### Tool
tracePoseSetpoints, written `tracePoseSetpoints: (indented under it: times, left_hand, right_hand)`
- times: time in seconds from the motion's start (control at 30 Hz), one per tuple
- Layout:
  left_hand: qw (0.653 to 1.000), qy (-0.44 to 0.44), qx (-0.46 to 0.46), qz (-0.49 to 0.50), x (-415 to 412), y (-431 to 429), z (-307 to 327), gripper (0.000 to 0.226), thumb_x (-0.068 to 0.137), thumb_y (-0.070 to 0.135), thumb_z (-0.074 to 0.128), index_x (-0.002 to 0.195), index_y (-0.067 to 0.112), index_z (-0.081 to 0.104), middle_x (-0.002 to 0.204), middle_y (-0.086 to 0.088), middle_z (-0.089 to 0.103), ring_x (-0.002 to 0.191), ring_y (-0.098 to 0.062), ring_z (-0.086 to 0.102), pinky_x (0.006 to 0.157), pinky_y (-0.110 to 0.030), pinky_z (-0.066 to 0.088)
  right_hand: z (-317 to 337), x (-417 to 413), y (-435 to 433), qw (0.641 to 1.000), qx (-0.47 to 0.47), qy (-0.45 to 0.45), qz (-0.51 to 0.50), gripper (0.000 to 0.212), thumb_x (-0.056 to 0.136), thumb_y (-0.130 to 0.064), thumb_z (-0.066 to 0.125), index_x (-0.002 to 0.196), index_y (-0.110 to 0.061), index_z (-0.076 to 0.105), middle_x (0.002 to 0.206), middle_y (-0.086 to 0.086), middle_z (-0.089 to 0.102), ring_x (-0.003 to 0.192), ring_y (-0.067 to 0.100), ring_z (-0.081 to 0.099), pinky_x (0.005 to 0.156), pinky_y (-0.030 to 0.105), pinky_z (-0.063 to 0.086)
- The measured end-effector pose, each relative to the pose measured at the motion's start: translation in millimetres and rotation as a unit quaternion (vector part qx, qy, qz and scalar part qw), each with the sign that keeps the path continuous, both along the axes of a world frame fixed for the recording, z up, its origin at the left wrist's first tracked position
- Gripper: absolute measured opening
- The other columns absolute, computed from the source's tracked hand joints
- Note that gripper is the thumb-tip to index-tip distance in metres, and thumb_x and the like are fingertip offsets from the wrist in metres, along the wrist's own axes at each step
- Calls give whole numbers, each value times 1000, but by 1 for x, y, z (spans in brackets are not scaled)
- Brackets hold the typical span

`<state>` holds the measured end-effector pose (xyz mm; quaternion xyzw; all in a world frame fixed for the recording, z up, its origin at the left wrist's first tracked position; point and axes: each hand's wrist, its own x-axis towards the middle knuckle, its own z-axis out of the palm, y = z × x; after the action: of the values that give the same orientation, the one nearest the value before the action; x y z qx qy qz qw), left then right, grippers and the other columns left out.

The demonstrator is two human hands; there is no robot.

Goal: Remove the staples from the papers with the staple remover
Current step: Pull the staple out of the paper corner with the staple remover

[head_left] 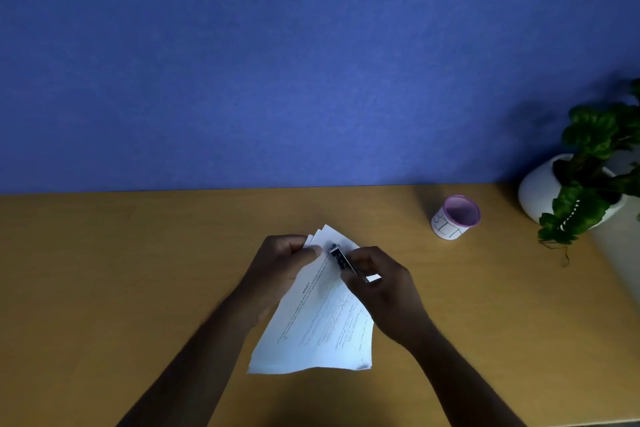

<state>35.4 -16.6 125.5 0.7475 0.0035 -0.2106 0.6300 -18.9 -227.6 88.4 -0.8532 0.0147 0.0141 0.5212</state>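
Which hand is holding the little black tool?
The right hand holds the black staple remover; the left hand only grips the papers at their top corner.

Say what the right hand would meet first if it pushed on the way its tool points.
Probably the top corner of the papers, where the staple remover in the right hand already points; beyond that, bare table.

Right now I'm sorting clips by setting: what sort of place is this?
Probably an office desk: a wooden desk against a blue partition, with printed papers, a small cup and a potted plant at the right.
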Motion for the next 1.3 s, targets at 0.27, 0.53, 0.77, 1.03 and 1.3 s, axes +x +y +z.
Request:
tracePoseSetpoints:
  times: [0.27, 0.53, 0.77, 1.03, 1.3]
  left_hand:
    - [999, -25, 28, 28, -3, -7, 0, 55, 89, 49, 63, 95, -4, 77, 84, -30, 72, 73, -47, 65, 69, -40, 42]
    - [1000, -11, 13, 7, -2, -9, 1, 39, 90, 38, 62, 93, 5, 81, 89, -25, 78, 74, -34, 70, 71, -41, 45]
    - [996, -63, 64, -24, 0, -13, -3, 35, 92, 37, 59, 83, 9, 78, 74, -16, 69, 58, -21, 61, 58, -24, 40]
    - [995, -77, 67, 4, -2, -22, -9, 34, 90, 38, 64, 78, 9, 75, 63, -9, 64, 54, -8, 55, 52, -17, 37]
    - [996, -59, 46, 40, 0, -23, -4, 34, 87, 42, 65, 84, 11, 78, 77, -16, 73, 64, -27, 66, 63, -34, 45]
  right_hand:
    - [14, 5, 5, 999, 31, 10, 37, 6, 107, -42, 58, 113, -43, 56, 88, -19, 72, 64, 11, 66, 53, 21, 51]
    - [18, 9, 5, 993, -89, -78, 9, 14, 101, -34, 68, 110, -23, 71, 93, -23, 67, 85, -2, 66, 68, 7, 47]
    - [25, 9, 5, 983, -150, -105, 15, 23, 100, -22, 75, 121, -13, 75, 114, 2, 78, 93, 11, 72, 81, 11, 54]
    - [17, 14, 10, 978, -127, -160, -30, 20, 100, -28, 75, 119, -22, 73, 104, -6, 77, 82, 0, 68, 72, 8, 52]
    - [21, 18, -2, 982, -131, -137, -27, 22, 93, -31, 77, 115, -29, 75, 101, -10, 77, 79, 7, 71, 65, 25, 60]
